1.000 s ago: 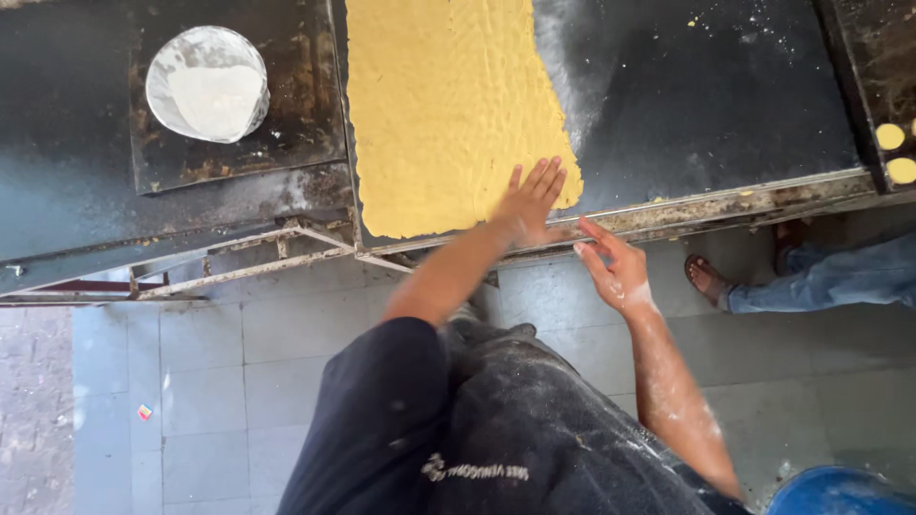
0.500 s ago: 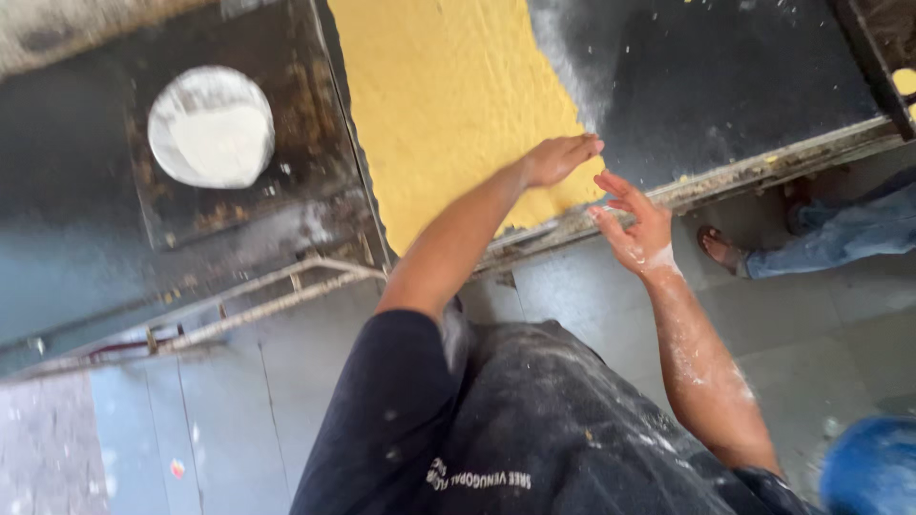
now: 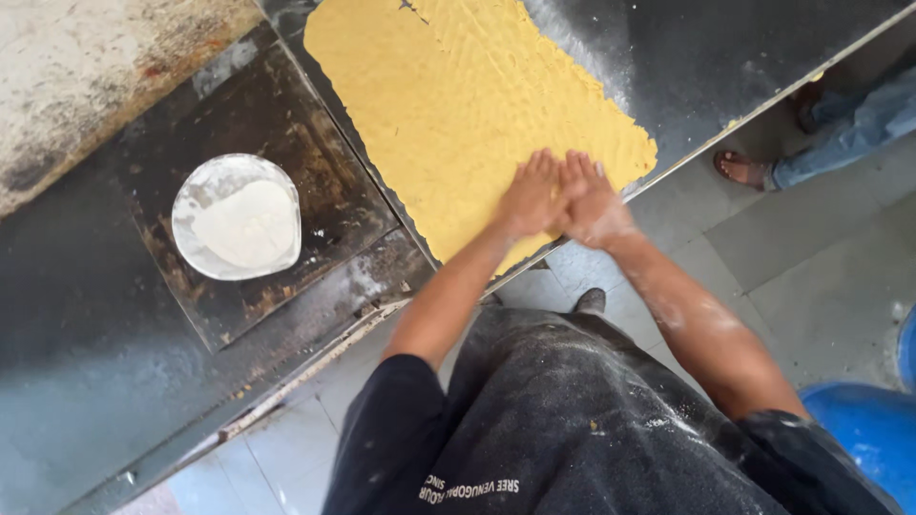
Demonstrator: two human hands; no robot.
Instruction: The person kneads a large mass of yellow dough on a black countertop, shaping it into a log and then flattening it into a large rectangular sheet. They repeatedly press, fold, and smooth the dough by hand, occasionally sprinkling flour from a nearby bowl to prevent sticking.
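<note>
A large flat sheet of yellow dough [image 3: 458, 105] lies spread on a dark metal worktable [image 3: 706, 48]. My left hand [image 3: 530, 195] and my right hand [image 3: 592, 195] rest side by side, palms down, on the sheet's near edge, thumbs touching. Fingers are spread flat and hold nothing. Both forearms are dusted with flour. The dough's surface shows rippled finger marks.
A round bowl of white flour [image 3: 237, 227] sits on a rusty dark plate [image 3: 286, 114] left of the dough. Another person's sandalled foot [image 3: 739, 170] and jeans leg stand on the grey tiled floor at right. A blue container [image 3: 859, 429] is at bottom right.
Both hands moved from the table's edge up onto the dough and came together, flat on it. The view has tilted and shifted left.
</note>
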